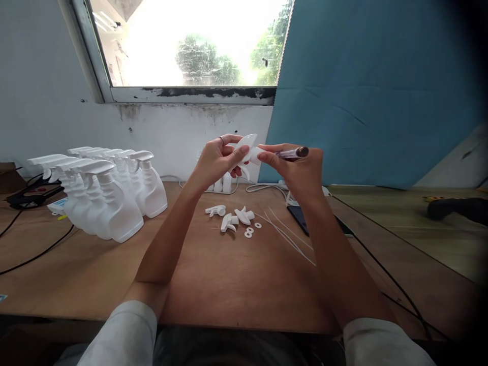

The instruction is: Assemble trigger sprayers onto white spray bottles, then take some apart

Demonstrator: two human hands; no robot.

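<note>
The left hand (215, 160) is clamped on a white trigger head (247, 145), held above the far part of the table (229, 284). The right hand (303, 173), close beside it at the head's right end, grips a pen-like tool (293, 153); the tool's front end is hidden. Below, three loose trigger heads (229, 222) lie near white washers (248, 235), with thin tubes (288, 240) to their right. Spray bottles (127, 216) stand in rows at left.

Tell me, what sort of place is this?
It looks like a small workshop, maybe. Matching white spray bottles stand in rows on a wooden table, and loose spray tops lie in the middle.
</note>
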